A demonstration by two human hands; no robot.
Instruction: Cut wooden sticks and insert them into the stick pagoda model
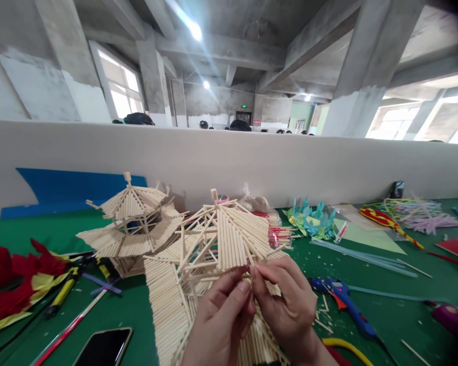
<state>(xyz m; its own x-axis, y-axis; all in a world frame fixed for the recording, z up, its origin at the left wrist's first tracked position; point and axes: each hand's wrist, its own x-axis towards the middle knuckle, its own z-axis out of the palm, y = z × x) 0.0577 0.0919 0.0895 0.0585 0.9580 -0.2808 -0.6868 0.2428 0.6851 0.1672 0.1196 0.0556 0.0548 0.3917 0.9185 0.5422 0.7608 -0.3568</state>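
Note:
A pavilion model [232,239] built of thin wooden sticks stands in front of me, its pointed roof partly covered with sticks and partly bare frame. At the front eave of that roof, my left hand [225,310] is closed in a pinch. My right hand [284,295] pinches right beside it, thumb and forefinger together, the fingertips almost meeting the left ones. Whatever sits between the fingers is too small and covered to make out. Part of the lower model is hidden behind both hands.
Behind on the left stands a similar stick pavilion [132,218]. A blue glue gun [343,302] lies to the right, near glue sticks [366,256] and a blue-green paper decoration [313,218]. A phone [105,348] and red-yellow paper [26,279] lie left. A white partition [229,160] closes the back.

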